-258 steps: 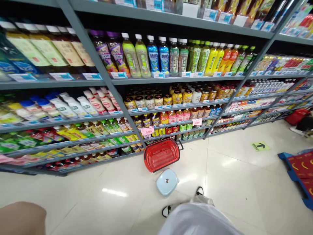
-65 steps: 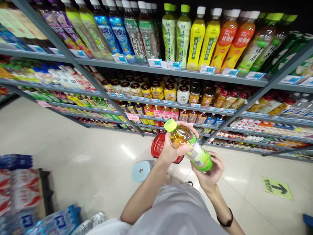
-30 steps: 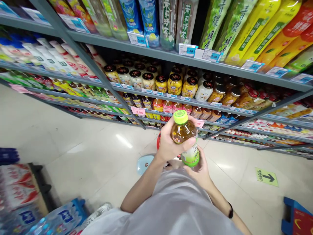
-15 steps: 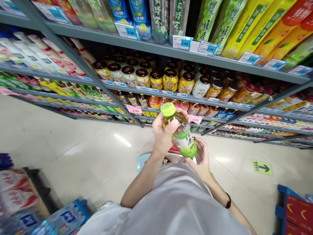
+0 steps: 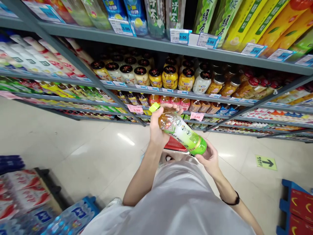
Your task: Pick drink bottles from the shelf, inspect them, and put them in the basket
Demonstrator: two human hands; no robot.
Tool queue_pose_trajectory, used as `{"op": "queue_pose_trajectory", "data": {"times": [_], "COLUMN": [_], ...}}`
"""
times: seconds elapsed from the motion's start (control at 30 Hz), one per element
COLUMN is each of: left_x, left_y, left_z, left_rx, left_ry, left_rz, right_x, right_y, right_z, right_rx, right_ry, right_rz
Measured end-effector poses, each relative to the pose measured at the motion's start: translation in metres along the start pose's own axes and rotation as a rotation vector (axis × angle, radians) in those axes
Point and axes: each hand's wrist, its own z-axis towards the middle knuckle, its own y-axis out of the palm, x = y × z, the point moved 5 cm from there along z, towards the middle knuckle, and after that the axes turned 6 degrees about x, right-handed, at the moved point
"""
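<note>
A plastic bottle of green tea point(image 5: 182, 130) with a bright green cap and a green-and-white label lies tilted between my two hands, cap toward the upper left. My left hand point(image 5: 158, 125) is closed around its neck and shoulder, the thumb on the near side and the other fingers partly hidden behind it. At the base, my right hand point(image 5: 209, 156) grips the bottle's lower end, with some fingers out of sight underneath. Below the bottle, part of a red shopping basket point(image 5: 176, 143) shows near the floor.
Ahead stands a grey shelf rack point(image 5: 176, 44) with tall drink bottles above and glass jars of fruit point(image 5: 170, 78) below. Packs of bottled water point(image 5: 70, 215) lie at lower left. Red boxes point(image 5: 302, 205) sit on a blue pallet at right. An arrow sign point(image 5: 266, 162) marks the floor.
The bottle has been turned about its length and tipped flatter, showing another side of its label. Its base and my right hand have moved to the right; the cap has shifted left.
</note>
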Motion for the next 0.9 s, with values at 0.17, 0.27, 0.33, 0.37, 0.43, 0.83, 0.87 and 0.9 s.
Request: {"op": "queue_pose_trajectory", "data": {"times": [0.17, 0.27, 0.33, 0.37, 0.43, 0.83, 0.87, 0.9], "left_x": [0.001, 0.000, 0.000, -0.001, -0.001, 0.001, 0.001, 0.002], "left_y": [-0.008, -0.009, -0.009, -0.009, -0.010, -0.007, -0.007, -0.007], "left_z": [-0.001, -0.002, -0.002, -0.002, -0.001, -0.002, -0.002, -0.002], "left_rx": [-0.019, -0.001, 0.013, 0.015, 0.013, 0.008, 0.016, 0.022], "left_ry": [-0.028, -0.051, -0.071, -0.077, -0.083, -0.131, -0.128, -0.120], "left_rz": [-0.042, -0.044, -0.047, -0.050, -0.054, -0.122, -0.126, -0.127], "right_x": [-0.024, -0.036, -0.040, -0.042, -0.043, -0.046, -0.044, -0.040], "right_y": [-0.011, -0.015, -0.017, -0.018, -0.018, -0.016, -0.016, -0.015], "right_z": [0.003, 0.005, 0.005, 0.005, 0.005, 0.002, 0.001, 0.000], "right_rx": [-0.068, -0.152, -0.190, -0.197, -0.213, -0.197, -0.171, -0.138], "right_ry": [-0.359, -0.613, -0.731, -0.770, -0.840, -0.924, -0.865, -0.797], "right_rz": [-0.371, -0.587, -0.682, -0.708, -0.740, -0.713, -0.670, -0.625]}}
